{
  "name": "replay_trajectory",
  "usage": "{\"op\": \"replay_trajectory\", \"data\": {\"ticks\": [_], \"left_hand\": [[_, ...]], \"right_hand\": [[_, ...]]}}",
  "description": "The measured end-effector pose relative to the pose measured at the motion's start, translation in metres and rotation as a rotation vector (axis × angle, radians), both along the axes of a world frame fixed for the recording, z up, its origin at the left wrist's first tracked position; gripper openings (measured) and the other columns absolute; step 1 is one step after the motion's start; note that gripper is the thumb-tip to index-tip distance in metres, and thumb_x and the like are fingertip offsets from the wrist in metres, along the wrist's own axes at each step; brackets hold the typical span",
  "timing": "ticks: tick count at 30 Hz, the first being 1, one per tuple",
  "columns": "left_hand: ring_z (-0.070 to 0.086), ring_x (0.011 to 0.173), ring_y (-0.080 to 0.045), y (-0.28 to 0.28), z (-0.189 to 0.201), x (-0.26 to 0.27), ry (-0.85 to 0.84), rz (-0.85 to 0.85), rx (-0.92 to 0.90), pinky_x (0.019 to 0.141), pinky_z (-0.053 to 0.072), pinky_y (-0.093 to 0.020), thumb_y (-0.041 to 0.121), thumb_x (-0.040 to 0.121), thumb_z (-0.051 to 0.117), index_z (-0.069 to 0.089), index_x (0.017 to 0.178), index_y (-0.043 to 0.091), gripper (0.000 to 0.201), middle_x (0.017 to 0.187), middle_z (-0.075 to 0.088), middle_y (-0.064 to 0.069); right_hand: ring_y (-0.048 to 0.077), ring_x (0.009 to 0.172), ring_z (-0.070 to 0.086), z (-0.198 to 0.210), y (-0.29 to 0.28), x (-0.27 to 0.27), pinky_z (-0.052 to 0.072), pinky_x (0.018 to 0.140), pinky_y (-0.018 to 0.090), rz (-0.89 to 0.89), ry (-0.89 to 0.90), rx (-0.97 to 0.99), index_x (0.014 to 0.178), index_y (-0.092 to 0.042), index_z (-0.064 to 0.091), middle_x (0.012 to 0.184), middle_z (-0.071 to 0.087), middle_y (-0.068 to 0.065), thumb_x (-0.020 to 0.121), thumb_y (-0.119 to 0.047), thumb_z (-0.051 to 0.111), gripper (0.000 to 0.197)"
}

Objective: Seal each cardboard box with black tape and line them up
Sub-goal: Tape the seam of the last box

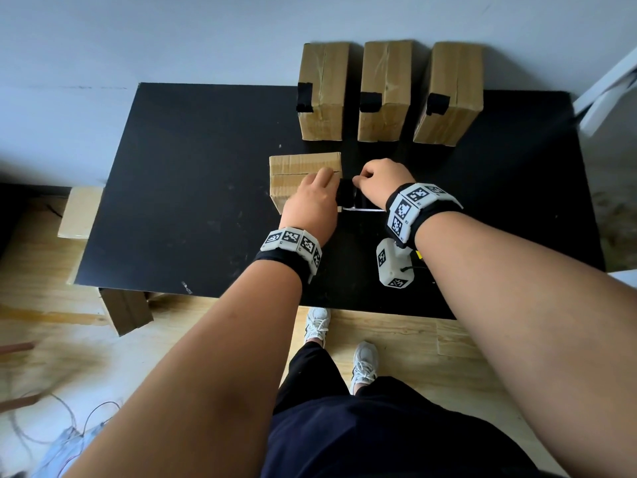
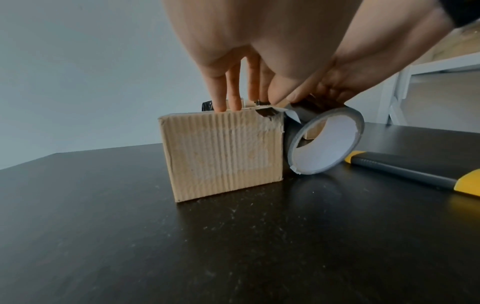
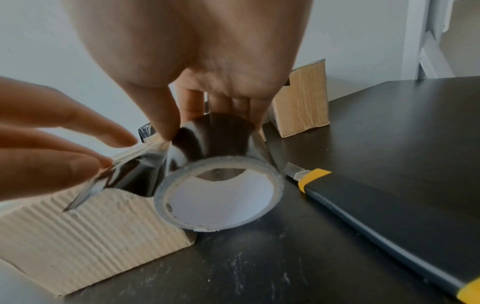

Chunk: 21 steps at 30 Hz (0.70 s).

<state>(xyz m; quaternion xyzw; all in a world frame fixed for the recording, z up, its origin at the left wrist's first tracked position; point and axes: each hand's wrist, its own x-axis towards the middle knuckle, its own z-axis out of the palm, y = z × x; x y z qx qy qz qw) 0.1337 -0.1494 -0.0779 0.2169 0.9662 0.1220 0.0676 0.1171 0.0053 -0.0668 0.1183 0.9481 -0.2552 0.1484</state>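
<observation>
An unsealed cardboard box (image 1: 300, 174) lies mid-table. My left hand (image 1: 320, 182) rests on its top, and its straight fingers (image 2: 221, 96) press the free end of the black tape strip (image 3: 124, 172) onto the box's (image 2: 223, 156) right top edge. My right hand (image 1: 365, 179) grips the black tape roll (image 1: 346, 196) just right of the box, thumb and fingers curled over its top. The roll (image 3: 218, 174) is tilted against the box (image 3: 91, 226), with a short strip stretched between them. Three taped boxes (image 1: 386, 91) stand in a row at the table's back.
A yellow-and-grey utility knife (image 2: 415, 170) lies on the black table (image 1: 193, 201) right of the roll. A white marker block (image 1: 393, 267) sits near the front edge. Another cardboard box (image 1: 81, 212) sits left of the table, and a white frame (image 1: 610, 88) stands at the right.
</observation>
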Motion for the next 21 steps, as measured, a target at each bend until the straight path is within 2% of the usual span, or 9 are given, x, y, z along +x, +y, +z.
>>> {"op": "replay_trajectory", "data": {"ticks": [3,6,10,14,21], "left_hand": [[0.034,0.131,-0.019,-0.002,-0.001,0.002,-0.023,-0.043,-0.058,0.088,0.051,-0.033,0.006,0.09,0.046,0.037,0.143,0.014,0.054,0.14,0.041,0.001],[0.029,0.134,-0.018,-0.002,-0.001,0.001,-0.03,-0.039,-0.116,0.087,0.049,-0.031,0.01,0.092,0.045,0.031,0.147,0.016,0.056,0.143,0.038,0.004],[0.033,0.131,-0.017,-0.001,0.0,-0.002,-0.043,0.024,-0.094,0.079,0.052,-0.034,0.011,0.093,0.045,0.037,0.144,0.022,0.053,0.139,0.042,0.007],[0.036,0.126,-0.015,-0.001,0.0,-0.007,-0.049,0.055,-0.055,0.08,0.053,-0.037,0.01,0.094,0.044,0.044,0.14,0.027,0.049,0.134,0.047,0.009],[0.039,0.125,-0.015,-0.004,-0.008,-0.005,-0.015,0.072,0.016,0.079,0.055,-0.038,0.006,0.092,0.045,0.047,0.139,0.027,0.051,0.132,0.05,0.011]], "right_hand": [[0.025,0.089,0.062,0.0,0.0,0.0,0.041,0.068,0.029,-0.002,0.003,0.0,0.097,-0.014,0.067,0.086,0.062,0.004,0.095,-0.035,0.051,0.027],[0.025,0.089,0.062,-0.001,0.0,0.001,0.042,0.069,0.029,0.0,0.0,0.0,0.097,-0.014,0.067,0.087,0.063,0.004,0.095,-0.037,0.051,0.028],[0.024,0.09,0.062,-0.002,0.003,0.002,0.048,0.074,0.03,0.015,0.004,0.002,0.098,-0.016,0.068,0.093,0.067,0.005,0.093,-0.041,0.054,0.03],[0.025,0.089,0.063,-0.004,-0.005,-0.003,0.044,0.067,0.029,0.03,-0.008,0.081,0.097,-0.016,0.068,0.09,0.066,0.006,0.093,-0.04,0.054,0.028],[0.03,0.095,0.063,-0.012,-0.018,-0.018,0.046,0.07,0.031,0.015,-0.083,0.175,0.098,-0.011,0.069,0.097,0.068,0.009,0.09,-0.04,0.056,0.032]]}}
